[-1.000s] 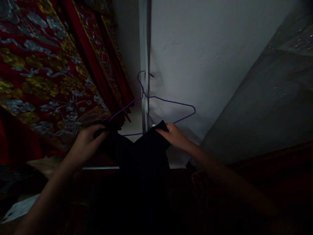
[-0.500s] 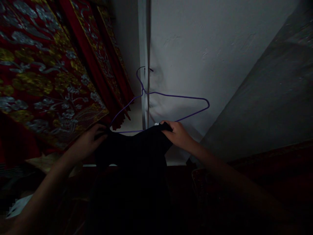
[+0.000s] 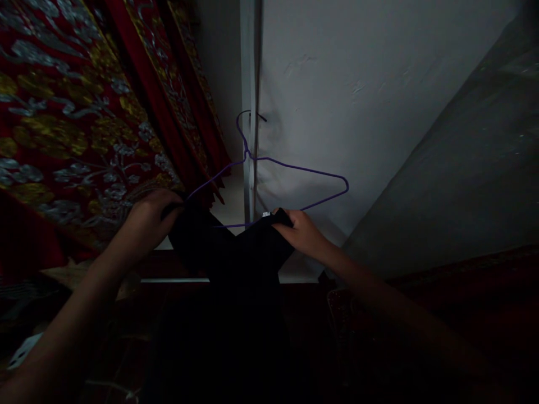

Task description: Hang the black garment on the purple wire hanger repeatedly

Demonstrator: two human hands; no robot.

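Left hand (image 3: 149,221), head view: clamped on one upper corner of black garment (image 3: 246,269). Right hand (image 3: 302,231): clamped on the other, beside white label (image 3: 266,214). Garment: suspended between both, partly covering lower bar of purple hanger (image 3: 246,151).

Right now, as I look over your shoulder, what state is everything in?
Black garment: held up, neckline dipping between both hands, lower part lost in shadow.
Left grip: closed on the garment's upper edge.
Right grip: closed on its other upper edge.
Purple hanger: hook uppermost, right end bare; left end's fit unclear.
White tag: exposed, unreadable.
Red embroidered cloth: hanging.
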